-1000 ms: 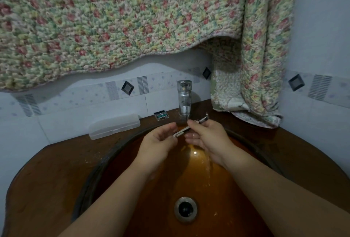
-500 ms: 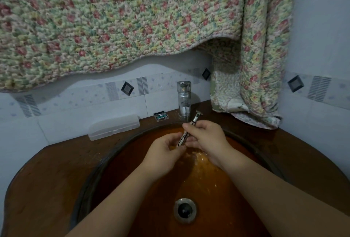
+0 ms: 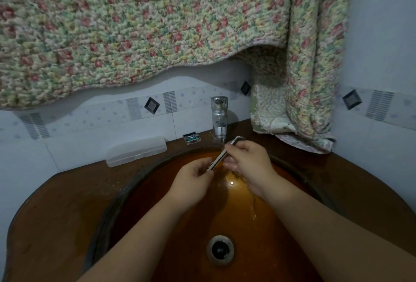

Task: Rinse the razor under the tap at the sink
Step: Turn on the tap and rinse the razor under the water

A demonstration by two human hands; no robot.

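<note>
razor (image 3: 221, 156) in both hands | sink (image 3: 157, 191) wet | case (image 3: 136, 151) closed

Two bare forearms, no sleeves in view; left hand (image 3: 191, 180), right hand (image 3: 252, 162), wet fingers (image 3: 229, 165)

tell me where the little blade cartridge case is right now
In the head view, the blade cartridge case sits on the wooden counter at the wall, just left of the tap and right of the clear plastic box.

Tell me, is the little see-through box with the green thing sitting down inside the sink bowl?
No, the little box sits up on the brown counter beside the tap, outside the bowl.
</note>
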